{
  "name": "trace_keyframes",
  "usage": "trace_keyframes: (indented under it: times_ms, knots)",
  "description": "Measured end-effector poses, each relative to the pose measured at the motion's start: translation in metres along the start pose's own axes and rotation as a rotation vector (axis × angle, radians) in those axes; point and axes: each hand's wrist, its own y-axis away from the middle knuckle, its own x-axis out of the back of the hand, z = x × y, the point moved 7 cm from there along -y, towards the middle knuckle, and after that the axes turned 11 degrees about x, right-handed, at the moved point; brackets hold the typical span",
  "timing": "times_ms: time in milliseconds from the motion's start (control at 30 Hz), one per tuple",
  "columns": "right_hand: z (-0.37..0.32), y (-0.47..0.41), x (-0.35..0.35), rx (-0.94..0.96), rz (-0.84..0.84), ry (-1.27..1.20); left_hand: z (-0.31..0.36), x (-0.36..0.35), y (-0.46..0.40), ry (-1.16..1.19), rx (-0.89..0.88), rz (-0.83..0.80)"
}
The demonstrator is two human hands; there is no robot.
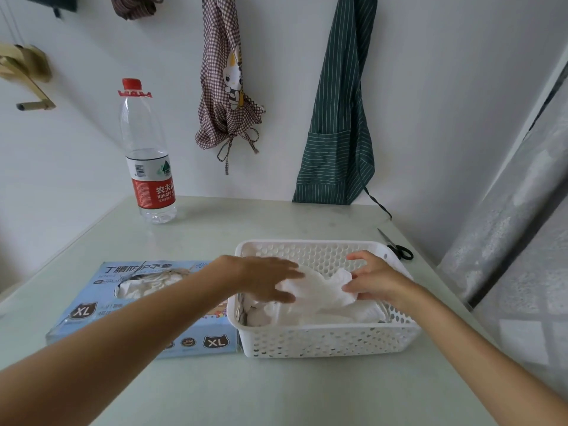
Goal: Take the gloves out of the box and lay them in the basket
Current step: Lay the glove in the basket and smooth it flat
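box: pale blue carton [144, 305] lying flat, lower left of the frame, right end touching the basket. "XL" printed on top and front. White gloves poke up through the torn top opening.

left hand: this one [264, 276] reaches over the basket's left wall, fingers pretty much straight and a bit spread, palm down, pressing on the left end of the top glove. Not curled round it as far as I can see.

glove: white, thin, crumpled sheet [319, 285] stretched between the two hands, centre of the frame, over the basket. Long axis runs left to right, tilting slightly up toward the right. Can't tell which end is the cuff.

pile: more white gloves [307, 315] heaped in the bottom of the basket, just under the held one.

right hand: that hand [376, 279] has fingers curled, pinching the glove's right edge.

basket: white plastic with holes [325, 341], right of centre on the pale table [215, 388].

other stuff: water bottle [149, 155] upper left, scissors [398, 247] behind the basket's right corner, not touching.
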Motion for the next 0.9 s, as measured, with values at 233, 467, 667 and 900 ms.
trace_keyframes:
  times_ms: [233,467,667,900]
  knots:
    - [-0.017,0.006,0.014,0.211,0.059,0.735,0.003,-0.042,-0.022,-0.202,-0.017,-0.127]
    - [-0.009,0.008,-0.014,0.153,-0.171,1.111,0.004,-0.041,-0.016,-0.219,-0.002,-0.112]
    - [-0.042,0.010,0.024,0.260,-0.046,1.014,-0.005,0.004,0.002,0.052,0.025,-0.091]
    - [-0.022,-0.004,-0.033,0.266,-0.530,0.882,0.000,-0.041,-0.009,-0.144,0.048,-0.213]
